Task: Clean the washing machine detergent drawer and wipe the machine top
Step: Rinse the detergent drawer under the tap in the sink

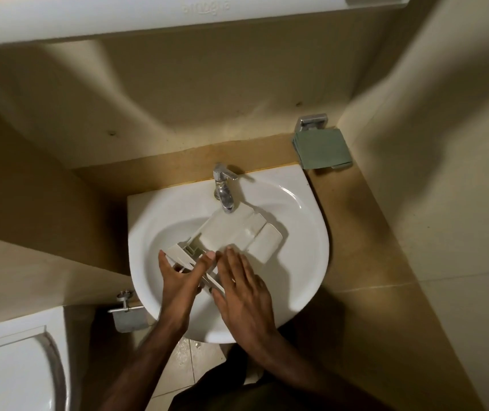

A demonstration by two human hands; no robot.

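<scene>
Plastic, off-white and rigid, the detergent drawer (pixel 225 235) lies diagonally in the basin of the white sink (pixel 305 262), its flat front panel toward the right rim and its open compartments toward the near left. Nearest the camera, the left hand (pixel 182 277) grasps the compartment end, thumb stretched over the top and fingers spread at its outer edge. The right hand (pixel 243 280) lies flat on the drawer's middle with straight, relaxed fingers, pressing rather than gripping. I judge the drawer light and stiff, but slick when wet; its thin dividers look breakable, so the solid side walls or the front panel seem the safest hold. Beyond the hands, the chrome tap (pixel 224 188) overhangs the drawer's far edge; whether water runs is hard to tell. A green folded cloth (pixel 322 149) sits at the counter's far right corner. The hands hide the drawer's near end, and the washing machine is out of view.
</scene>
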